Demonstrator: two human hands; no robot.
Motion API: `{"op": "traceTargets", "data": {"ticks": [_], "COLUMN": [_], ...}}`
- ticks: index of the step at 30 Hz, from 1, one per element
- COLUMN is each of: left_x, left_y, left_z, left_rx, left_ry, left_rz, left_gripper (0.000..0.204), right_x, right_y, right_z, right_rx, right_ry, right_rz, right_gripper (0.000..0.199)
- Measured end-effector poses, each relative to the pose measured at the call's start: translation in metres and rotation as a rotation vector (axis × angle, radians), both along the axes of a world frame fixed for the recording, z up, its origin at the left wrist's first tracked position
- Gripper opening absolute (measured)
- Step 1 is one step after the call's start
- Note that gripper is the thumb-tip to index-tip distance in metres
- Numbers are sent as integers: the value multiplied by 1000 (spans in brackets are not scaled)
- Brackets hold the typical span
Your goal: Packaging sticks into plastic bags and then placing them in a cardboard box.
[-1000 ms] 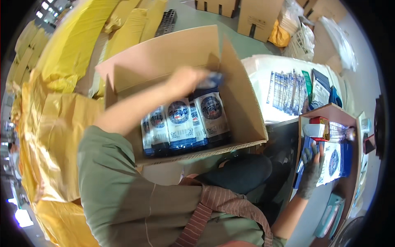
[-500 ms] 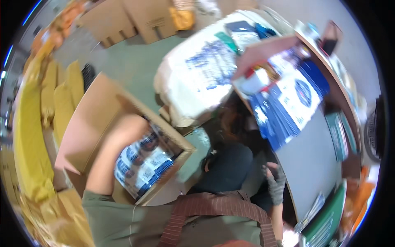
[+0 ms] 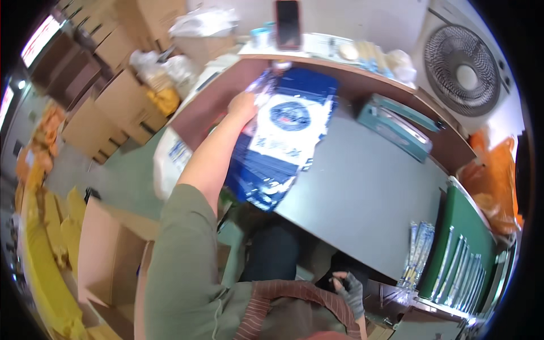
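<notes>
My left hand point(image 3: 242, 106) is stretched over the far left of the grey tabletop point(image 3: 362, 187), at the left edge of a pile of blue and white plastic packaging bags point(image 3: 283, 122). Its fingers are blurred and partly hidden, so their grip does not show. Beside it lies shiny clear wrapping point(image 3: 263, 85). Near my lap, below the table's front edge, my right hand point(image 3: 350, 292) wears a grey fingerless glove. Its fingers are loosely bent and apart, with nothing visible in them. A cardboard carton point(image 3: 116, 249) stands open at my left, largely covered by my arm.
A teal tool-like device point(image 3: 396, 127) lies at the table's back right. Thin silvery packets point(image 3: 418, 249) and a green board point(image 3: 462, 255) are at the right. A phone point(image 3: 288, 25) and a fan point(image 3: 464, 71) stand behind. Yellow wrapped rolls point(image 3: 42, 260) line the far left.
My left hand has come out of the carton, where packs of bags lay, and moved over to the bags on the table. The view has turned right. My right hand stays low.
</notes>
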State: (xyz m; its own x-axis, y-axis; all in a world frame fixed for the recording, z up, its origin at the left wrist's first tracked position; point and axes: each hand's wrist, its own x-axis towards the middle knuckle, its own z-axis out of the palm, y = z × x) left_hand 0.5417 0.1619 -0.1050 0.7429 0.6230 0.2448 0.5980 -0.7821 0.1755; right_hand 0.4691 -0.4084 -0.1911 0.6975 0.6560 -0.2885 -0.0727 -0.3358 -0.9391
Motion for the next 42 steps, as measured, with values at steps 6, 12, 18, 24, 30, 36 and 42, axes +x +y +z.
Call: {"op": "traceTargets", "data": {"ticks": [6,12,18,24,30,36,42], "left_x": [47,34,19,80,132,117,88], "left_y": [23,-10,-307,-509,-554,-371,-358], "left_z": [-27,-2,-24,-90,-108,-165,-98], "left_rx": [22,-154,-1225,-912,-738,-689,-406], "left_ry": [-156,-380,-312,-386,-407,-419,-167], "left_rz": [247,-44,-348,-837,-763,-626,-473], "left_gripper": [22,31,20,76,98,84,79], "right_x": [3,-14,8,86,139,119,223], "right_y": [-93,-162,-182,-185,-74,-99,-390], "right_z": [24,-10,-42,-62,-9,95,111], "right_rx": [66,-63,-668,-284,-273,-202,-907], "right_ry": [-33,-325,-1013,-821,-853,-1178,-1428], "right_rz": [-404,-530,-807,-642,-323,48,-951], "right_gripper": [16,18,59,71,39,52,46]}}
